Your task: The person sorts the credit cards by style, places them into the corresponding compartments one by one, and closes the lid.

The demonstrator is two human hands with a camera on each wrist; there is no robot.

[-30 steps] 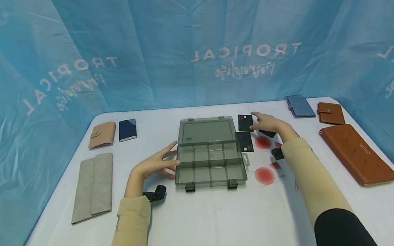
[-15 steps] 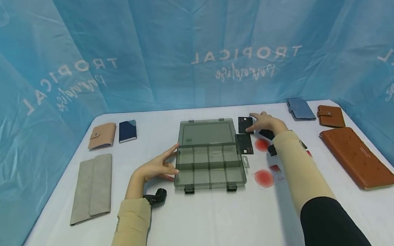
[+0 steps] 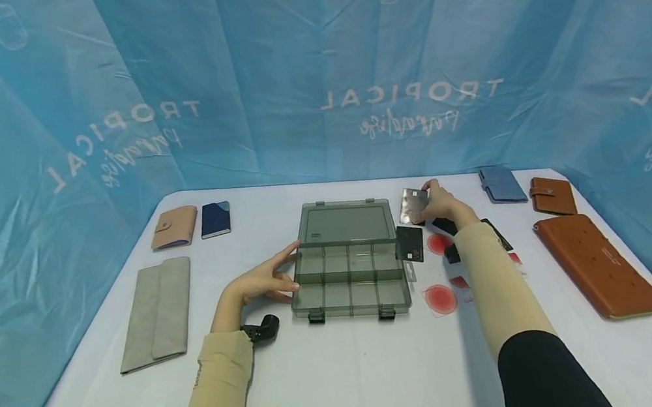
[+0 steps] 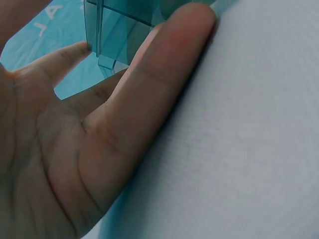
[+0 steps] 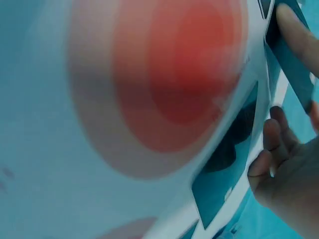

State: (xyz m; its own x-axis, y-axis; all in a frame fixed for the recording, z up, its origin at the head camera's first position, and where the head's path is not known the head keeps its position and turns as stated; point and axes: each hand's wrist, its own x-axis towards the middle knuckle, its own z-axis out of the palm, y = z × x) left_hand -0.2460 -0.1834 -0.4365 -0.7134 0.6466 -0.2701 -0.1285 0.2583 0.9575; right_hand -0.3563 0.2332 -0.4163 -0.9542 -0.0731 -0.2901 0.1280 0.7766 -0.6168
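In the head view, my right hand (image 3: 445, 206) pinches a dark card (image 3: 413, 205), which is tilted up and catches the light. That card (image 5: 291, 59) shows between thumb and finger in the right wrist view. Just in front lies a black VIP card (image 3: 410, 244). Beneath the right hand and wrist are further black cards (image 3: 445, 225), partly hidden. A translucent grey-green compartment box (image 3: 349, 273) lies with its lid opened back, its compartments bare. My left hand (image 3: 259, 282) rests at the box's left side, fingers spread and touching its edge.
Red-circle prints (image 3: 441, 299) lie right of the box. A grey folder (image 3: 156, 315), a tan wallet (image 3: 174, 227) and a navy notebook (image 3: 215, 219) are at left. A blue wallet (image 3: 502, 184), a brown wallet (image 3: 552, 195) and a long brown zip wallet (image 3: 599, 267) are at right.
The right hand has taken hold of the far card, which lay flat before and is now tilted up, shining. The left hand stays at the box's side.
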